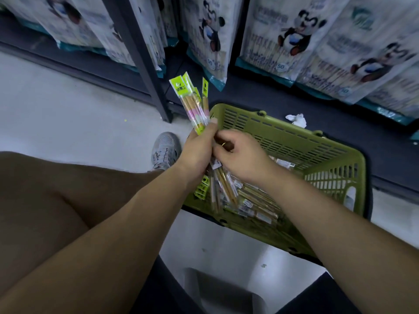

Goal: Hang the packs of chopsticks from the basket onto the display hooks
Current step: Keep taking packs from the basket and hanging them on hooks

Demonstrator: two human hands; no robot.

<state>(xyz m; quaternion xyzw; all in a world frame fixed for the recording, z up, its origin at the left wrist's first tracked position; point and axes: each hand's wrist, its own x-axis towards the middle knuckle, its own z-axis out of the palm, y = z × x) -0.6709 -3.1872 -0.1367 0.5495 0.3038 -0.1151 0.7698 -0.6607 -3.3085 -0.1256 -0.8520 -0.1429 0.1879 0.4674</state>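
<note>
The green basket (335, 155) stands low in front of the person, its far rim over the dark base shelf (260, 96) of the display and its near corner over the pale floor (68, 98). Open floor lies to the left of it, bounded by a dark upright post (140, 60); a grey shoe (165, 148) sits just beside the basket's left rim, and a brown trouser leg (45, 196) fills the near left. Big panda-printed bags (292, 35) hang close above the shelf, and a crumpled tissue (295, 120) lies just beyond the far rim. The left hand (199, 143) grasps a bundle of chopstick packs (195, 105) above the basket's left corner, their green header cards fanning upward toward the post and their lower ends poking out below the wrist. The right hand (242, 152) touches the left, fingers curled in at the same bundle; whether it pinches a pack I cannot tell. More loose packs (249, 200) lie in the basket's bottom, directly beneath the right wrist.
</note>
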